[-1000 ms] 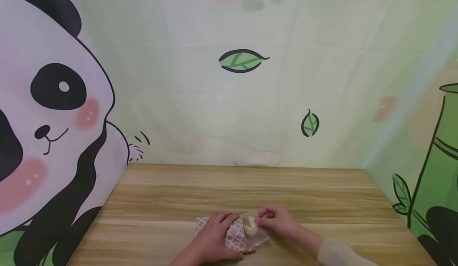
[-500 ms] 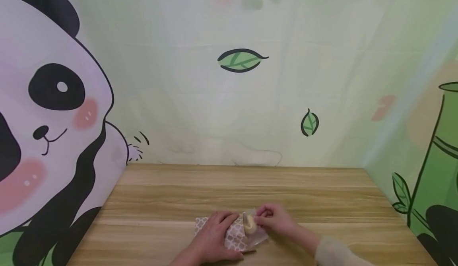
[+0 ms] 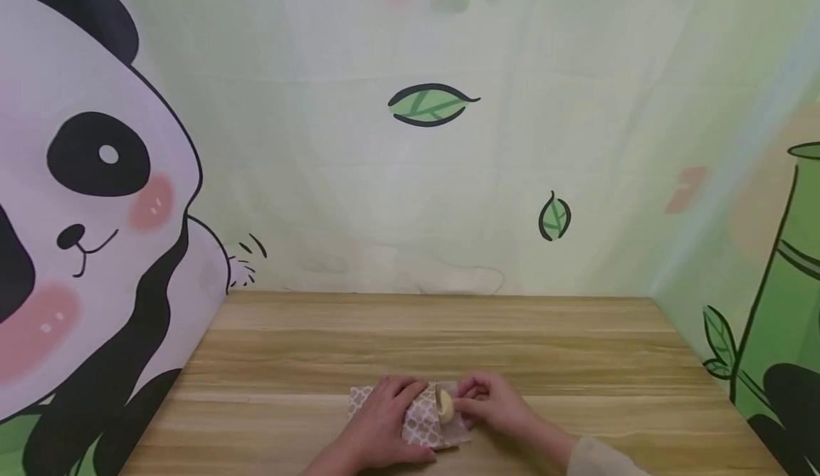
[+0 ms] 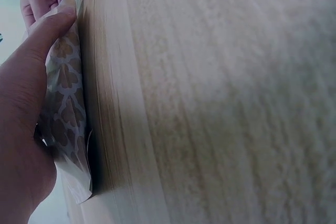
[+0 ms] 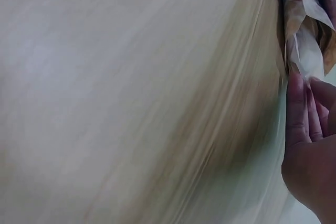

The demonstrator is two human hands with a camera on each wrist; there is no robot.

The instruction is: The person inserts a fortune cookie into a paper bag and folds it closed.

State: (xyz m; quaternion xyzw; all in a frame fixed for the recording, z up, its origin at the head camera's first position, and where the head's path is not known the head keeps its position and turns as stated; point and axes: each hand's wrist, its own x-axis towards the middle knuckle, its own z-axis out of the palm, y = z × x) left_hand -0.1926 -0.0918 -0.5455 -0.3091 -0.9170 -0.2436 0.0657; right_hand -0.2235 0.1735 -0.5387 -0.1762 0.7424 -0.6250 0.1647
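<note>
A flat paper bag (image 3: 424, 420) with a brown and white pattern lies on the wooden tabletop near its front. My left hand (image 3: 382, 419) grips it from the left, thumb along the near side; the left wrist view shows that thumb (image 4: 50, 32) on the bag. From the bag's right-hand mouth sticks out a pale yellow rounded piece (image 3: 445, 406) in a translucent plastic wrapper (image 3: 458, 433). My right hand (image 3: 493, 406) pinches the wrapper's end, and the right wrist view shows fingers (image 5: 297, 111) and thumb meeting at the whitish wrapper (image 5: 307, 56). What lies inside the bag is hidden.
The wooden tabletop (image 3: 307, 341) reaches back to a pale green cloth backdrop (image 3: 320, 177). A panda (image 3: 115, 198) is printed on it at the left, a green bamboo stem (image 3: 784, 284) at the right.
The yellow piece and its wrapper have slid left, deeper into the paper bag, with my right fingers following. My left hand keeps its grip. The head view has shifted slightly.
</note>
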